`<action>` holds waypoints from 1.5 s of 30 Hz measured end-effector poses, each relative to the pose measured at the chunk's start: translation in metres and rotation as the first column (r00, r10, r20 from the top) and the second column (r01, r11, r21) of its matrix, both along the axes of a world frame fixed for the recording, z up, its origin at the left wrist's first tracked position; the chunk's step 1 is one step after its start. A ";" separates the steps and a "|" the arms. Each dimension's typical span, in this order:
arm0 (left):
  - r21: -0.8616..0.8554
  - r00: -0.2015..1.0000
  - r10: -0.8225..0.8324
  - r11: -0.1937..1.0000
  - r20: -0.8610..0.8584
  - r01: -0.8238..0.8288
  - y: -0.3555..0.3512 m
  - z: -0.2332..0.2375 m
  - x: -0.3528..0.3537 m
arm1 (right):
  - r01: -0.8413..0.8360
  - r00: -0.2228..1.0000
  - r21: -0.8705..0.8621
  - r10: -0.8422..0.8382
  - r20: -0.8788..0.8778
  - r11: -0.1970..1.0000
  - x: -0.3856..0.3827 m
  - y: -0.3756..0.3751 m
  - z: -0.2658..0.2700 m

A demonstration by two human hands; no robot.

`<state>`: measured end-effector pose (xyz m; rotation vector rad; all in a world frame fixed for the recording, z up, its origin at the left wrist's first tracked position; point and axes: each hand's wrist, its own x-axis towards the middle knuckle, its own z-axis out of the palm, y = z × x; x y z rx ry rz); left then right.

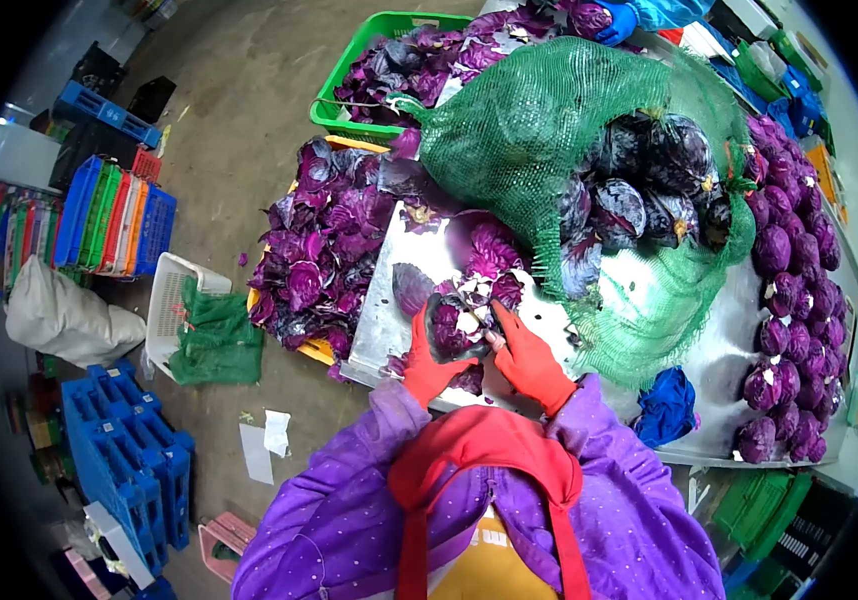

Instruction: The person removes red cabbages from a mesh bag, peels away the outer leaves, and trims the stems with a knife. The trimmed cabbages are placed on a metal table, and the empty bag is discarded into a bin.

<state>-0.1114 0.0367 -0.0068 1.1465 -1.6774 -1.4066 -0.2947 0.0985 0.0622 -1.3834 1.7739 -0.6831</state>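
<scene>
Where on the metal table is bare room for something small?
The widest bare patch of the metal table lies between the green net bag, the blue cloth and the trimmed cabbages. A smaller one lies between the yellow leaf crate and the left hand. Between this and the right hand, cabbage pieces crowd the table.

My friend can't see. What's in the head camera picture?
A red-gloved left hand cups a purple cabbage over a metal table, the right hand close by. Beyond lies a green net of dark cabbages; paler cabbages line the right, and leaves fill a crate left.
</scene>
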 end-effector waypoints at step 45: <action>-0.234 0.870 -0.167 0.924 0.464 0.302 -0.003 0.059 -0.016 | 0.320 0.946 0.233 -0.298 -0.125 0.918 -0.079 -0.005 -0.104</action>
